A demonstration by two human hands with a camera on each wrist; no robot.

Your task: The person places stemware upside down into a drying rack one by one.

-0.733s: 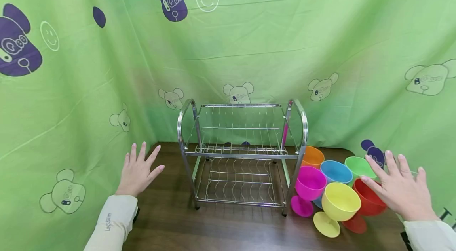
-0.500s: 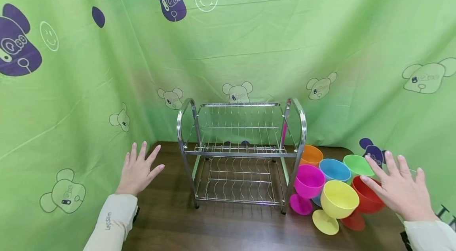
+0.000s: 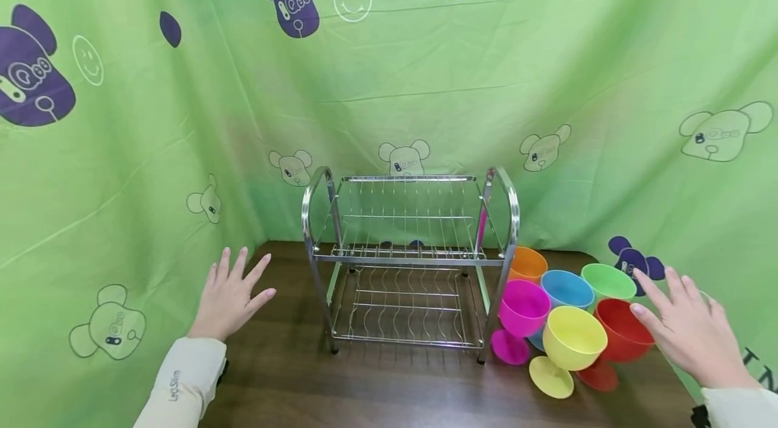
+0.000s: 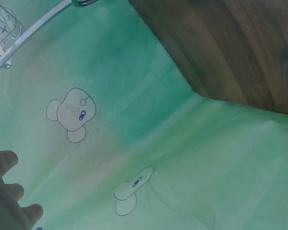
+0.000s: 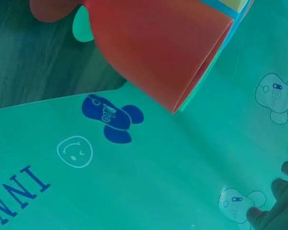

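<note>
My left hand (image 3: 229, 298) hovers with spread fingers left of a two-tier metal dish rack (image 3: 408, 262), touching nothing. At the far right my right hand (image 3: 693, 327) is held with fingers extended, nearest to a red goblet (image 3: 626, 330). Whether it touches that goblet cannot be told from the head view; in the right wrist view the fingertips (image 5: 257, 214) are apart from the red goblet (image 5: 158, 43). Grouped right of the rack are a yellow goblet (image 3: 574, 339), a magenta one, a blue goblet (image 3: 567, 289), a green goblet (image 3: 608, 281) and an orange goblet (image 3: 527, 264).
The rack and goblets stand on a dark wooden table (image 3: 365, 394). A green printed cloth (image 3: 389, 77) hangs behind and along both sides. A magenta strip (image 3: 482, 225) shows on the rack's rear right post.
My right hand has shifted slightly right and down in the view. My left hand has moved a little left and down. Rack and goblets appear slightly further left as the view shifts.
</note>
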